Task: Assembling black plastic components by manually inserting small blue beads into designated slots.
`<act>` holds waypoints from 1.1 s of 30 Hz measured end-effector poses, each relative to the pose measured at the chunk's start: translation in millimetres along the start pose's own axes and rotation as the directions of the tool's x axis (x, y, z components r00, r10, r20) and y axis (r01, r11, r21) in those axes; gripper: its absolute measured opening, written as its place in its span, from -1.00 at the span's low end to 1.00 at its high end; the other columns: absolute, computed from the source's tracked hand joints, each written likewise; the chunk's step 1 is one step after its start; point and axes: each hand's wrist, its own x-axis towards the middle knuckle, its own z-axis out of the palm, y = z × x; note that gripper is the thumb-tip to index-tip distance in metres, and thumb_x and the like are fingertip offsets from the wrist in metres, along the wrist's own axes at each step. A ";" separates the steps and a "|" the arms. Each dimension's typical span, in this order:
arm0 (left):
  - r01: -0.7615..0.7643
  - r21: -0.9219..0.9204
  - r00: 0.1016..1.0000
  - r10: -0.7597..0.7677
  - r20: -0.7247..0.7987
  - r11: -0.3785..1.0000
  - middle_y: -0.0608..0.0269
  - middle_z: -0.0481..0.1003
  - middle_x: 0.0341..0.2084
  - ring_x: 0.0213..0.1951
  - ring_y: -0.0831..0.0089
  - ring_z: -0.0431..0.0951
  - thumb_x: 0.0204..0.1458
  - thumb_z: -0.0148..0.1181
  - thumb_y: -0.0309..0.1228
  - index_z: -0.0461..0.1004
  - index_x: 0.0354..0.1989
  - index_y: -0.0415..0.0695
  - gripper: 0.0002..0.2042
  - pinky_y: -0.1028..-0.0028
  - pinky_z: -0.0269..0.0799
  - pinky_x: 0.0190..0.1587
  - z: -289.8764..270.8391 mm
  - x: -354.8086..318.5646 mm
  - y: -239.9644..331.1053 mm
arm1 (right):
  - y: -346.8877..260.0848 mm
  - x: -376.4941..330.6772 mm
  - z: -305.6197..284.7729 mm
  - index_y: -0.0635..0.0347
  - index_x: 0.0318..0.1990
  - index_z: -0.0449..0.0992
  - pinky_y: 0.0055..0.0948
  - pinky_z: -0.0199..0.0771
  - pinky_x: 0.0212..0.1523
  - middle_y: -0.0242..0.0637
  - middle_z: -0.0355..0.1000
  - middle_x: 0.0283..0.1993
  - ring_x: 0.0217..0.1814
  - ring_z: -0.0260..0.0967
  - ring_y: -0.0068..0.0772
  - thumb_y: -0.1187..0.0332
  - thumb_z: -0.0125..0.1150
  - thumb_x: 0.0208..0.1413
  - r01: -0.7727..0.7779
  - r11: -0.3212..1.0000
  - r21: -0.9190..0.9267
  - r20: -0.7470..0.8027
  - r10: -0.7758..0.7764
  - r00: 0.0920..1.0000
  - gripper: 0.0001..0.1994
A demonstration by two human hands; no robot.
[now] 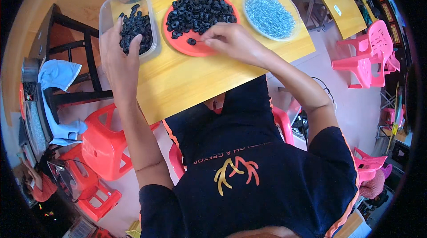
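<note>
Table edge (231, 89) runs just ahead of your lap, with bare wood between it and the red plate (187, 46). Your right hand (231, 40) pinches something small at the plate's near rim, just beside a lone black ring (191, 41); the pile of rings (200, 13) lies beyond. Your left hand (119, 55) rests half-curled in the clear tub (106, 11) on black parts (138, 29); whether it grips any, you cannot tell. The clear dish of blue-grey pieces (269, 14) sits near the table's right edge.
</note>
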 end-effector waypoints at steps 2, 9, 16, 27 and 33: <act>0.073 -0.022 0.997 -0.072 0.020 0.997 0.23 0.45 -0.30 -0.30 0.50 0.43 -0.07 0.31 -0.51 0.46 0.02 -0.19 -0.59 0.55 0.32 -0.36 -2.0 -1.0 15.2 | 10.8 17.3 11.2 0.23 -0.26 0.57 -0.29 0.47 -0.15 -0.12 0.48 -0.21 -0.19 0.47 -0.13 0.36 0.21 0.03 0.129 0.953 -0.273 -0.037 -0.145 0.989 -0.84; 0.131 -0.255 0.990 -0.114 0.078 0.958 0.25 0.43 -0.52 -0.53 0.60 0.39 -0.01 0.21 -0.63 0.52 -0.12 -0.19 -0.75 0.59 0.21 -0.53 7.4 -44.2 47.0 | 6.4 39.1 34.6 0.20 -0.24 0.54 -0.18 0.49 -0.23 -0.12 0.43 -0.23 -0.24 0.46 -0.04 0.31 0.21 0.02 0.067 0.796 -0.602 0.054 -0.043 0.998 -0.80; 0.475 -0.499 0.878 -0.353 0.322 0.724 0.25 0.50 -0.40 -0.43 0.58 0.49 0.06 0.17 -0.56 0.53 -0.16 -0.24 -0.83 0.59 0.38 -0.40 36.7 -79.7 50.4 | 10.2 28.4 20.8 0.25 -0.21 0.50 -0.32 0.50 -0.25 -0.19 0.45 -0.24 -0.29 0.49 -0.24 0.42 0.26 0.00 0.182 0.925 -0.335 0.044 -0.178 0.983 -0.81; 0.408 -0.705 0.913 -0.264 0.310 0.580 0.23 0.51 -0.35 -0.37 0.60 0.51 0.04 0.19 -0.64 0.52 -0.21 -0.28 -0.86 0.60 0.43 -0.32 50.3 -76.6 76.9 | -27.7 -28.1 8.0 0.28 -0.18 0.48 -0.53 0.42 -0.24 -0.36 0.42 -0.24 -0.22 0.37 -0.63 0.50 0.24 0.08 0.083 0.989 0.125 -0.121 -0.068 0.990 -0.85; 0.634 -0.715 0.773 -0.277 0.571 0.294 0.22 0.50 -0.34 -0.37 0.57 0.51 0.10 0.13 -0.62 0.41 -0.14 -0.30 -0.84 0.58 0.46 -0.30 52.7 -81.4 81.3 | -18.6 -42.8 12.7 0.22 -0.18 0.50 -0.34 0.48 -0.30 -0.18 0.40 -0.30 -0.22 0.42 -0.18 0.55 0.28 -0.08 0.393 0.885 -0.248 -0.231 -0.448 0.864 -0.75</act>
